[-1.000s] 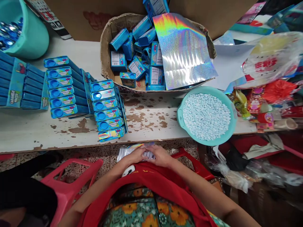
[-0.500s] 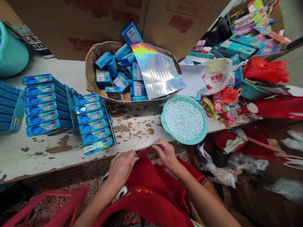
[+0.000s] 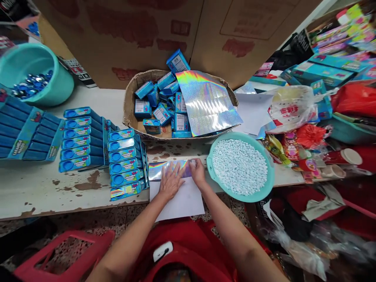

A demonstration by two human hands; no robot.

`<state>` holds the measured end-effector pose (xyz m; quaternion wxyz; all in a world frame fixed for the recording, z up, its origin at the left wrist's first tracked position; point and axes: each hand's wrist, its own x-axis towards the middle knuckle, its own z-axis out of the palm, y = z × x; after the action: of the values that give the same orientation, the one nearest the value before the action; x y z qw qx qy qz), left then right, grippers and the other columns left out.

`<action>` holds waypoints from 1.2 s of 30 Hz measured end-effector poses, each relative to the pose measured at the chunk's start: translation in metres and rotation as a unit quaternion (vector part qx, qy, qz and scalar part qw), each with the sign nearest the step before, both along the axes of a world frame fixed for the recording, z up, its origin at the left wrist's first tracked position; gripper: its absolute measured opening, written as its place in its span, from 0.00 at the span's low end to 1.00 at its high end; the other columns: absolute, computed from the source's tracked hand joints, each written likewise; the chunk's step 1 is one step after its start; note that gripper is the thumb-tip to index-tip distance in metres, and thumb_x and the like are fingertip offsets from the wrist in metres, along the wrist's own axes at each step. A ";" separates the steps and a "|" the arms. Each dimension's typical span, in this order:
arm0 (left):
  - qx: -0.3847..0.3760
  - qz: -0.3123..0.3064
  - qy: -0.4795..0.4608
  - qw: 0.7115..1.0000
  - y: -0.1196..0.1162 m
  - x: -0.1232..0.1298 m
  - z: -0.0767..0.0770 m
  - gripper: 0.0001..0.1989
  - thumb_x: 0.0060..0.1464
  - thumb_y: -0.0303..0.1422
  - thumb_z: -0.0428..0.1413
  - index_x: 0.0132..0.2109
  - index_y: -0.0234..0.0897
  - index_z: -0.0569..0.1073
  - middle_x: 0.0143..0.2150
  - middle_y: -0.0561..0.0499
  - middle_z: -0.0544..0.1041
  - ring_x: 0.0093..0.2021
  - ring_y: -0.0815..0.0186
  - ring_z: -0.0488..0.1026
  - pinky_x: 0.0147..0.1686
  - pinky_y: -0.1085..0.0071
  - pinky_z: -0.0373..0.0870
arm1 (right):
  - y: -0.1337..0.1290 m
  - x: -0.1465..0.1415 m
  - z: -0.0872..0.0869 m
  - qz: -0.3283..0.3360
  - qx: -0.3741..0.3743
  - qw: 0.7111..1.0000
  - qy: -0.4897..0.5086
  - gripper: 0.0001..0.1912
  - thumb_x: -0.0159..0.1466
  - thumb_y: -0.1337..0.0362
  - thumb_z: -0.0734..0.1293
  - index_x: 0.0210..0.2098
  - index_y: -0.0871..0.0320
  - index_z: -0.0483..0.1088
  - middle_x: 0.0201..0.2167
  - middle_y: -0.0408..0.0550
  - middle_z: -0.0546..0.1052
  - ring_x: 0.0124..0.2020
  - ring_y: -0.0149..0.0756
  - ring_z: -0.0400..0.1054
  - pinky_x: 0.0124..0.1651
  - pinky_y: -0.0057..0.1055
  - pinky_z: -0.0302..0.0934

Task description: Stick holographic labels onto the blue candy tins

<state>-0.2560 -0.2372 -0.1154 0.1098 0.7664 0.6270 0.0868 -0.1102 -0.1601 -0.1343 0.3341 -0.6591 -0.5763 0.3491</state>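
A sheet [image 3: 180, 199] lies at the front edge of the white table, its lower part white and its upper strip shiny and rainbow-coloured. My left hand [image 3: 171, 182] rests flat on it with the fingers spread. At the strip's right end, my right hand [image 3: 197, 170] has its fingers closed on the sheet's corner. Just right of that hand sits a turquoise basin [image 3: 210, 166] full of small pale pieces. Left of the sheet stands a display of blue candy boxes [image 3: 122, 168], one with a rainbow sticker on it.
Behind, a cardboard tray [image 3: 129, 113] holds loose blue boxes and a large holographic sheet [image 3: 207, 103]. More box displays [image 3: 78, 139] and a turquoise bucket [image 3: 63, 84] stand left. Plastic bags [image 3: 290, 107] and wrapped sweets crowd the right. A red stool [image 3: 96, 246] is below.
Both hands have moved forward onto the table. The sheet now lies there, and my left hand has opened flat on it. The view has shifted, showing more of the left side.
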 end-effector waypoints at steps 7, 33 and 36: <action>-0.013 0.045 0.003 0.999 0.026 0.005 -0.029 0.29 0.60 0.45 0.43 0.66 0.48 0.49 0.69 0.53 0.47 0.69 0.53 0.39 0.63 0.43 0.34 | 0.019 0.006 -0.004 0.113 0.071 0.971 -0.197 0.20 0.58 0.67 0.63 0.50 0.59 0.66 0.52 0.58 0.66 0.53 0.47 0.57 0.53 0.45 0.55; -0.127 0.136 -0.088 0.979 0.099 0.016 0.008 0.10 0.60 0.34 0.46 0.40 0.41 0.72 0.39 0.47 0.76 0.45 0.58 0.69 0.47 0.59 0.57 | 0.016 0.013 -0.014 0.177 0.138 0.923 -0.311 0.20 0.63 0.65 0.61 0.54 0.59 0.64 0.56 0.59 0.63 0.57 0.50 0.54 0.54 0.49 0.55; -0.130 0.139 -0.125 0.974 0.099 0.013 0.011 0.09 0.60 0.34 0.46 0.39 0.41 0.71 0.38 0.50 0.77 0.43 0.61 0.70 0.46 0.62 0.56 | 0.010 0.010 -0.007 0.210 0.138 0.903 -0.349 0.22 0.65 0.67 0.58 0.59 0.59 0.61 0.58 0.56 0.64 0.60 0.51 0.52 0.56 0.48 0.53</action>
<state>-0.2429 -0.1387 -0.1042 0.2730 0.6343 0.7143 0.1134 -0.1006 -0.1502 -0.1416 0.1186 -0.5499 -0.8233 0.0755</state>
